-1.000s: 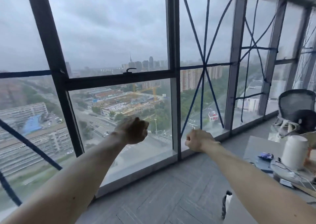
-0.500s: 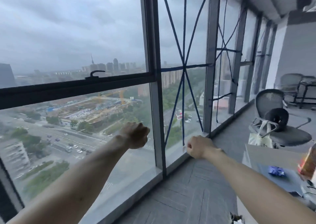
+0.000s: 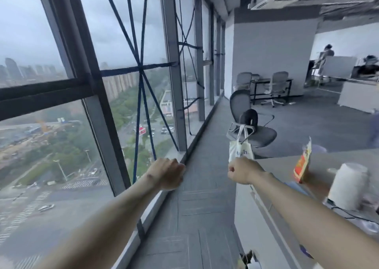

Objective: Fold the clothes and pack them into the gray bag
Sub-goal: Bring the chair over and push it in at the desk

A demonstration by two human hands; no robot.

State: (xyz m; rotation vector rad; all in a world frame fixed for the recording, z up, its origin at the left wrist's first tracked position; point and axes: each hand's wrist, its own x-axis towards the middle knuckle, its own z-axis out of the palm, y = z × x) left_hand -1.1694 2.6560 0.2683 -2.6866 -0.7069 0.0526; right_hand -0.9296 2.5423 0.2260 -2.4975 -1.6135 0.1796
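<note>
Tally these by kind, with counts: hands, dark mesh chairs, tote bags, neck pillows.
Hands: 2 (left hand, right hand)
Dark mesh chair: 1
Tote bag: 1
Neck pillow: 1
Total: 5

Dull window daylight, blurred, wide-angle warped edges

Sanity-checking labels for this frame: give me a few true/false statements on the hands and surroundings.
The left hand and right hand are fists holding nothing. True.
A white tote bag hangs from the office chair. True.
The windows are on the person's right. False: they run along the left.
Folded clothes lie on the table. False: it shows a white cylinder and a red packet, no clothes.
</note>
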